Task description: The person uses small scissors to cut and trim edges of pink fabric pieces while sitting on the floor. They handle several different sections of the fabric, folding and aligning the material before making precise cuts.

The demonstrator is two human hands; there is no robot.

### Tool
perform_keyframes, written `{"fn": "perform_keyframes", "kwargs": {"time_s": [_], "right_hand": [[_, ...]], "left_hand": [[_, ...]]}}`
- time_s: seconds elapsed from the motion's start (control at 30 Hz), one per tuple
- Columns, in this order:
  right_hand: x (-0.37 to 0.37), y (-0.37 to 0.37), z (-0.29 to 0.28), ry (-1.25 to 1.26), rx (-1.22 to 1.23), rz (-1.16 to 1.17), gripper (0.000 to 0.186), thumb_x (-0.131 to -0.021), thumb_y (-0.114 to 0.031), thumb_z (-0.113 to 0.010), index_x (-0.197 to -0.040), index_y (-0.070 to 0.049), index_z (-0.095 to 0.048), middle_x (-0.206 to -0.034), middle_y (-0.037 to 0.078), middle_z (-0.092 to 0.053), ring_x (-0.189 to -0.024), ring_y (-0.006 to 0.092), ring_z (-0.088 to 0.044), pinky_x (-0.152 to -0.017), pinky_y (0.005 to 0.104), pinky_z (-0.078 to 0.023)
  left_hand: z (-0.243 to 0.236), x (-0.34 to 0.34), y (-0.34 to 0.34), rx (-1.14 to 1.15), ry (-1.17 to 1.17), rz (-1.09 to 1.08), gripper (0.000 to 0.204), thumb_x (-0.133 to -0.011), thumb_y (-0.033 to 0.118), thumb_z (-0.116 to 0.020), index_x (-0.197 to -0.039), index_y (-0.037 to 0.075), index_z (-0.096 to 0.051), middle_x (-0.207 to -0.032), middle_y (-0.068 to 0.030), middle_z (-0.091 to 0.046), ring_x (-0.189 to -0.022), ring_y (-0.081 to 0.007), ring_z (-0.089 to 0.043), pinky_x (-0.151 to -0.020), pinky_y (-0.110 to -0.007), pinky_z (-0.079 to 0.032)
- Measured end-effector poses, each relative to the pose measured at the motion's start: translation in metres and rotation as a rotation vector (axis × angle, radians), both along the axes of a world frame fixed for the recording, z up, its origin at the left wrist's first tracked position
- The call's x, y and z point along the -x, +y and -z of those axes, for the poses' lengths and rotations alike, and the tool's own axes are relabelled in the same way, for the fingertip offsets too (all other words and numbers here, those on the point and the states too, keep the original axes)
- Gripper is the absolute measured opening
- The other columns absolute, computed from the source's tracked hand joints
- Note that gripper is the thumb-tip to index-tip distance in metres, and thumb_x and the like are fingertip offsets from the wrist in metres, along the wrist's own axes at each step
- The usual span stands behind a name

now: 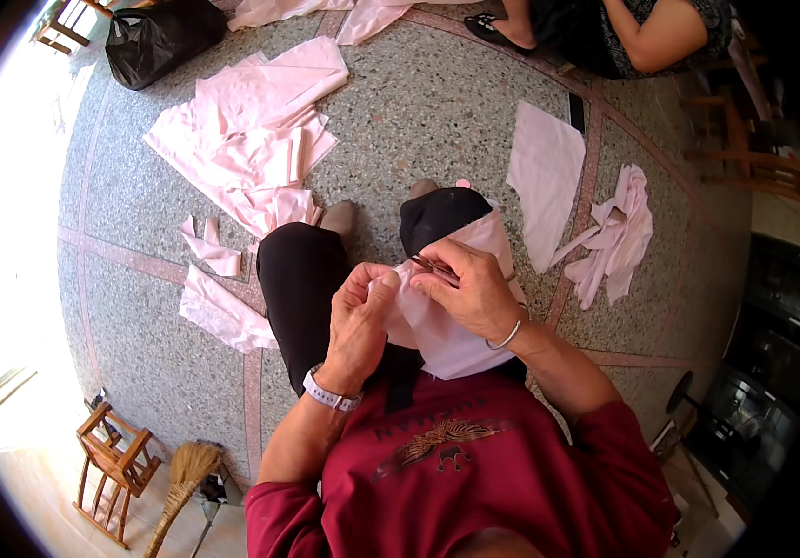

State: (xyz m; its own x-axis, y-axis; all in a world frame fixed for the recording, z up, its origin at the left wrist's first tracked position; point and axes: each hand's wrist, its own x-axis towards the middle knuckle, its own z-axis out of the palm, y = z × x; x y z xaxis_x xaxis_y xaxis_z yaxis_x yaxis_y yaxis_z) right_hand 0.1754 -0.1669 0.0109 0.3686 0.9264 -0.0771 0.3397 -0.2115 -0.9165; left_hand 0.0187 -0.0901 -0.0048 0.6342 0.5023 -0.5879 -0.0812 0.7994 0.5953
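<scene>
A pale pink cloth lies across my lap, mostly over my right thigh, its upper edge raised between my hands. My left hand pinches that edge between thumb and fingers. Close beside it, my right hand is closed around small dark thread snips. Their tip points left, toward the pinched cloth. My right fingers hide most of the snips, so whether the blades are apart cannot be made out. The right hand also rests against the cloth.
Pink cloth pieces are heaped on the floor ahead left; a flat piece and a crumpled bundle lie right. A black bag stands far left. Another person sits far right. A wooden chair and straw broom are near left.
</scene>
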Motion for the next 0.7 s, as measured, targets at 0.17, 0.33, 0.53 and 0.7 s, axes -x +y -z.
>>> {"fn": "perform_keyframes", "kwargs": {"time_s": [0.17, 0.33, 0.53, 0.7], "right_hand": [[-0.003, 0.004, -0.009, 0.031, 0.068, 0.01, 0.017, -0.085, -0.007, -0.068, -0.093, 0.001, -0.056, -0.08, 0.014, -0.061, -0.07, 0.0224, -0.06, -0.062, 0.0332, -0.047], [0.003, 0.001, -0.008, -0.279, -0.081, -0.08, 0.019, -0.084, -0.003, -0.062, -0.097, 0.001, -0.049, -0.083, 0.018, -0.059, -0.071, 0.0356, -0.06, -0.06, 0.0417, -0.048], [-0.021, 0.004, -0.007, -0.452, -0.098, 0.107, 0.02, -0.084, -0.001, -0.062, -0.099, 0.001, -0.049, -0.083, 0.019, -0.059, -0.072, 0.0376, -0.06, -0.06, 0.0429, -0.048], [-0.001, -0.001, -0.043, -0.209, -0.054, -0.021, 0.034, -0.082, -0.02, -0.078, -0.097, -0.001, -0.053, -0.079, 0.011, -0.058, -0.065, 0.0259, -0.061, -0.057, 0.0354, -0.048]], "left_hand": [[0.0, 0.002, 0.0, -0.023, 0.001, 0.025, 0.015, -0.099, 0.019, -0.058, -0.099, 0.004, -0.06, -0.086, -0.0002, -0.065, -0.072, -0.0051, -0.059, -0.065, -0.02, -0.048], [-0.009, 0.0, 0.003, -0.045, 0.043, 0.07, 0.015, -0.097, 0.019, -0.061, -0.096, 0.004, -0.062, -0.082, 0.0004, -0.065, -0.071, -0.0049, -0.058, -0.064, -0.02, -0.048], [-0.003, 0.002, 0.004, 0.009, 0.07, 0.013, 0.017, -0.095, 0.019, -0.063, -0.092, 0.003, -0.063, -0.081, 0.0006, -0.064, -0.067, -0.0045, -0.057, -0.062, -0.02, -0.047], [0.004, 0.006, 0.001, 0.013, 0.045, -0.026, 0.016, -0.095, 0.019, -0.063, -0.093, 0.003, -0.063, -0.081, 0.0009, -0.064, -0.066, -0.0044, -0.055, -0.06, -0.02, -0.046]]}}
